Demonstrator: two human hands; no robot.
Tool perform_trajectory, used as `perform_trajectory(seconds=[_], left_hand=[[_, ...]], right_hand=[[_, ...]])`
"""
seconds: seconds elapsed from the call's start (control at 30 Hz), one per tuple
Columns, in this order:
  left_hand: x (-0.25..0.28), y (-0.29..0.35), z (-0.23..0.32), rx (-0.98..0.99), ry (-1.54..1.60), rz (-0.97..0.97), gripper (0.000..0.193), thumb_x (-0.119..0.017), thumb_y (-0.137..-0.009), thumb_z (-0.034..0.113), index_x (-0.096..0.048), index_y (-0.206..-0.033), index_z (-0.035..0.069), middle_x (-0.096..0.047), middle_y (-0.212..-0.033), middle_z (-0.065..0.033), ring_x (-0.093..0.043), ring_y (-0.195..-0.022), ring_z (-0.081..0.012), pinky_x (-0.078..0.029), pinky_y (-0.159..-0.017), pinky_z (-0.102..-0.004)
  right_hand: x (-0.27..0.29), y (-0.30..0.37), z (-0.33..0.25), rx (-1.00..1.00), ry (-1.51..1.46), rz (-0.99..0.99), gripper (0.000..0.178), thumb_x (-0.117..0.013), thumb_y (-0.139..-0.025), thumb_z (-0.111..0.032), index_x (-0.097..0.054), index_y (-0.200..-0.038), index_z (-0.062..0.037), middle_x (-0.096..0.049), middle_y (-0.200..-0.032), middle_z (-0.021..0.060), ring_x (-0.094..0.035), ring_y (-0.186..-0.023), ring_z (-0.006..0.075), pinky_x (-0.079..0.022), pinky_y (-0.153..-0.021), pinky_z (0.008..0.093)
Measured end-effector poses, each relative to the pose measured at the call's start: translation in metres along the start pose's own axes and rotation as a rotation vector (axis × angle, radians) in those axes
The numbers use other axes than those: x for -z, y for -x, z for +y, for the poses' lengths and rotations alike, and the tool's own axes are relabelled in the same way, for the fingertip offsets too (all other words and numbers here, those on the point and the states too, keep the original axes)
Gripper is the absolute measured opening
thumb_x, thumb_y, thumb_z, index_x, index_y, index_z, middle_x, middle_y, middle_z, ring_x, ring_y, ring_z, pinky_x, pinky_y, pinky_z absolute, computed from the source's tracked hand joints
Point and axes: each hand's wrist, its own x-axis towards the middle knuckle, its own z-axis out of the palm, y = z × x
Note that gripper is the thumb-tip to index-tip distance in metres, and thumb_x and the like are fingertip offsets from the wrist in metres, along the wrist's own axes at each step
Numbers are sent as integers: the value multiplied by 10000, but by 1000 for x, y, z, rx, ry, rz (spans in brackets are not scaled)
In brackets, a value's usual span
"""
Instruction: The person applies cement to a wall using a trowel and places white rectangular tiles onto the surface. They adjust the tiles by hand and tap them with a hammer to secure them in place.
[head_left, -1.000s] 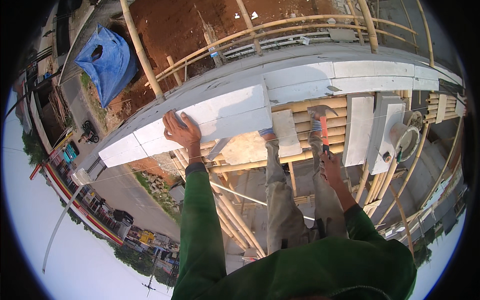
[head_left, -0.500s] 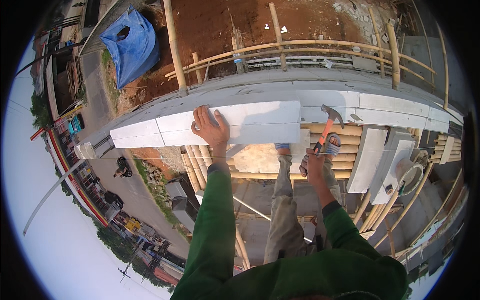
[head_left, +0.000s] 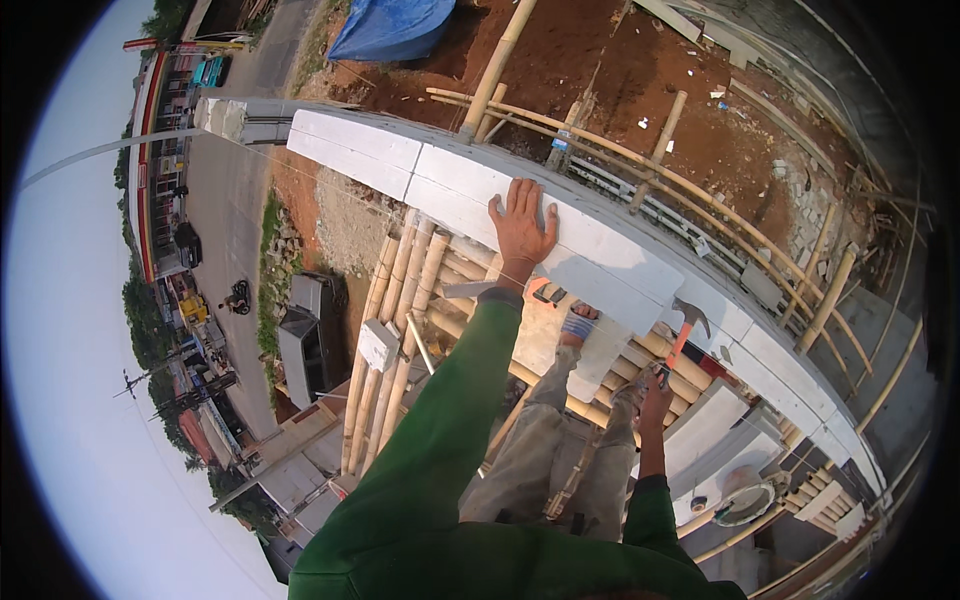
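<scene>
My left hand [head_left: 523, 222] lies with fingers spread on top of a long white building block [head_left: 615, 265], which rests in the wall's top row. Another white block [head_left: 350, 152] sits end to end with it on the left, a thin dark joint between them. In my right hand [head_left: 653, 395] is a claw hammer [head_left: 682, 345] with an orange and dark handle, gripped low and held upright. Its metal head is close to the block's right end; whether they touch I cannot tell. A thin string line runs along the wall's near side.
My sandalled feet stand on bamboo poles [head_left: 685, 385] and a pale board below the wall. White slabs [head_left: 705, 425] and a round bucket [head_left: 745, 500] are at the lower right. Beyond the wall are a bamboo rail [head_left: 690, 200] and a blue tarp [head_left: 390, 28]; a road lies far below left.
The whole view has turned, so the wall now slants down to the right. My left palm stays on the block, and the hammer is still in my right hand by the block's end.
</scene>
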Motion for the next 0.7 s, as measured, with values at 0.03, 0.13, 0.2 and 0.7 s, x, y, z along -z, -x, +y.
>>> perform_trajectory(seconds=[0.03,0.13,0.2,0.7], left_hand=[[1,0,0,2,15,7,441,-553,-983,339,-578,-1325,63,-554,-1463,-111,-418,-1461,-290,-225,-1153,-590],[4,3,-2,12,43,-1,462,-532,-1003,333,-569,-1374,59,-519,-1515,-117,-398,-1480,-288,-232,-1156,-604],[8,6,-1,20,39,-30,469,-513,-1021,326,-560,-1406,61,-494,-1546,-123,-385,-1493,-287,-233,-1161,-614],[97,367,-18,272,682,-993,441,-445,-1052,347,-717,-1116,5,-738,-1115,-242,-710,-1021,-431,-550,-896,-539]], right_hand=[[12,8,3,-76,42,89,285,-616,-962,-171,-385,-795,-176,-320,-533,-76,-290,-336,65,-219,-300,291],[71,50,18,-203,132,149,304,-667,-915,-184,-413,-748,-168,-366,-551,-66,-352,-365,84,-258,-334,290],[120,95,23,-291,214,196,303,-661,-904,-174,-401,-748,-181,-352,-557,-67,-328,-369,76,-257,-328,285],[230,354,39,-104,636,335,212,-630,-976,-246,-569,-811,-128,-517,-595,4,-509,-456,169,-415,-405,359]])
